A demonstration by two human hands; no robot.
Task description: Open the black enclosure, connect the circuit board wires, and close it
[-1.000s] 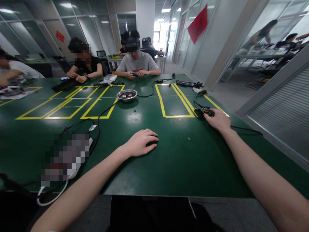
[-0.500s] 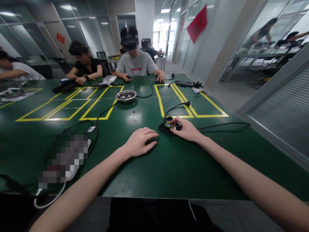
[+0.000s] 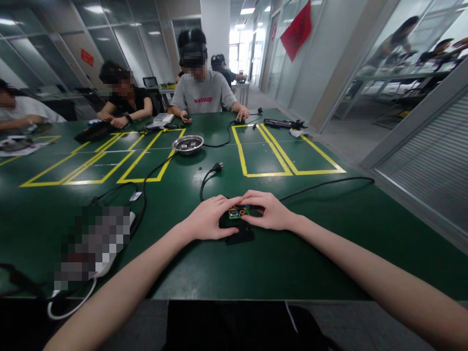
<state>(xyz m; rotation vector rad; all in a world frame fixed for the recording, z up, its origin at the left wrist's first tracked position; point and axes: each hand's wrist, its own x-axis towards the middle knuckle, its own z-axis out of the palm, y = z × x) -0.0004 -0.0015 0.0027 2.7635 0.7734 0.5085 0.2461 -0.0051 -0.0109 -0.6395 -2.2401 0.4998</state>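
In front of me is an opened black power adapter, with its green circuit board (image 3: 234, 213) and coiled parts bare and a flat black piece of casing (image 3: 240, 235) at its near side. My right hand (image 3: 269, 209) grips the board's right end between thumb and fingers. From the left, my left hand (image 3: 208, 217) closes around the other end, its thumb over the casing piece. The fingertips of both hands meet at the far edge. A black cable with a mains plug (image 3: 218, 167) curves up beyond my left hand. Another black cable (image 3: 329, 182) trails off right.
A metal bowl (image 3: 187, 145) with small metal parts stands farther back. At left lies a blurred-out item on a white power strip (image 3: 106, 265) with cords. Yellow tape (image 3: 266, 174) marks the green table. A folded black tripod-like item (image 3: 283, 124) lies at the far edge. Co-workers sit opposite.
My right hand has drawn the adapter from the right side of the table to the middle, its cables trailing along. My left hand, earlier resting alone, now closes on it too.
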